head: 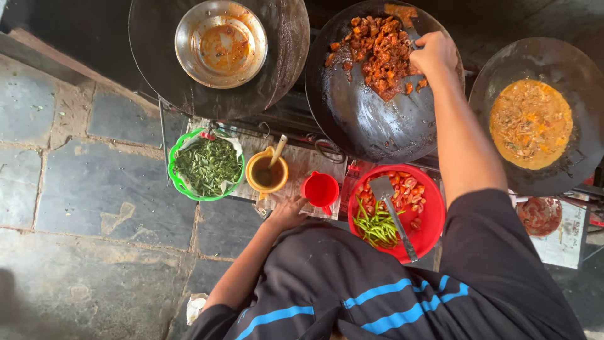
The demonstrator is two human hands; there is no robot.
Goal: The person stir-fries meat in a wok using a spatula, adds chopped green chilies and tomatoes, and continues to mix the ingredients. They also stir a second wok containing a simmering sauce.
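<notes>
Two hands, right [434,53] outstretched over wok [365,119], left [286,214] resting low

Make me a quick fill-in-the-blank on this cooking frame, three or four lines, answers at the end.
1. The right hand reaches into the wok that holds ____ chunks of food.
2. The left hand rests beside the small ____ cup.
3. The leafy greens sit in a ____ basket.
4. The spatula lies in the red bowl with green chillies and chopped ____.

Missing words: reddish-brown; red; green; tomatoes
</notes>
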